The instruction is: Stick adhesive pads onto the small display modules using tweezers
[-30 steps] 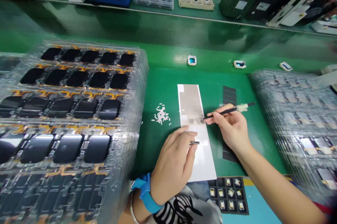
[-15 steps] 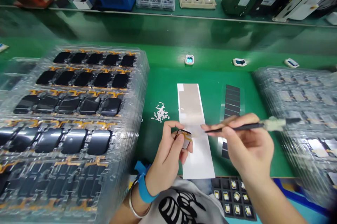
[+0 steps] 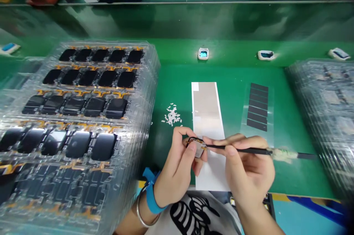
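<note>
Green bench (image 3: 287, 179) beneath both hands: the left hand (image 3: 177, 168) pinches a small flex-tailed module (image 3: 197, 148) above a white backing sheet (image 3: 208, 128), fingers hiding much of it; the right hand (image 3: 249, 168) grips black tweezers (image 3: 243, 150), tips at its edge.

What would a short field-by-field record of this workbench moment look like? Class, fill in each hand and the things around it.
Left hand: grips a small gold-edged module between fingers and thumb
Right hand: holds a slim black tool, its tip at the module
Below hands: white sheet with grey patches
Beside sheet: white flecks; dark strips
Left of hands: stacked clear trays of black screens
Left wrist: blue band
</note>
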Demonstrator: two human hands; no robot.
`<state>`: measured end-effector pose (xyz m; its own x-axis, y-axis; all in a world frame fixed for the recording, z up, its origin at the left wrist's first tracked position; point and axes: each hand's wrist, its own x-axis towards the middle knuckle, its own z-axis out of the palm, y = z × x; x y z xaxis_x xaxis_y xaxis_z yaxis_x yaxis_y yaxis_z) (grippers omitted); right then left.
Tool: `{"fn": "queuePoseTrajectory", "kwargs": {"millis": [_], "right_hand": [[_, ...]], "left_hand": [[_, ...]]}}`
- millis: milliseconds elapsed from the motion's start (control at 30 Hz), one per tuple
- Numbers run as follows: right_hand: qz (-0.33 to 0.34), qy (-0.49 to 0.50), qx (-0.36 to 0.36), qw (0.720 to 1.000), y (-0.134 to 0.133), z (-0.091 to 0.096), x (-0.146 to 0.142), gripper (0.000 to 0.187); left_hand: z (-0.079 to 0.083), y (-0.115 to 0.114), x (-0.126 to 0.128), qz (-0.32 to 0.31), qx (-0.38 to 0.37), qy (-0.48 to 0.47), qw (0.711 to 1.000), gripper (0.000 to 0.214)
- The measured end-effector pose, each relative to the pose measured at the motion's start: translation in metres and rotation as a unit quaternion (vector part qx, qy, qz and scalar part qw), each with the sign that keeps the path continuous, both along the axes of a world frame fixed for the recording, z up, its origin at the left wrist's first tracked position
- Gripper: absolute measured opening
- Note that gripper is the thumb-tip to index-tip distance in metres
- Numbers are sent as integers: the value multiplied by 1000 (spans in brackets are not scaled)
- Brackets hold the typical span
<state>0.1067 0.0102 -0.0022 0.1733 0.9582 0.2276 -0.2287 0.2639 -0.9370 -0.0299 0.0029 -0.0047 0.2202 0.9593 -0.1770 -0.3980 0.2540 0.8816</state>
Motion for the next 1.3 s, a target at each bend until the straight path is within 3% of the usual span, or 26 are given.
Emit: {"fn": "queuePoseTrajectory", "kwargs": {"millis": [1300], "right_hand": [[-7, -1, -45, 999, 0, 2, -1, 10]], "left_hand": [[0, 0, 1, 6, 11, 17, 1000, 12]]}}
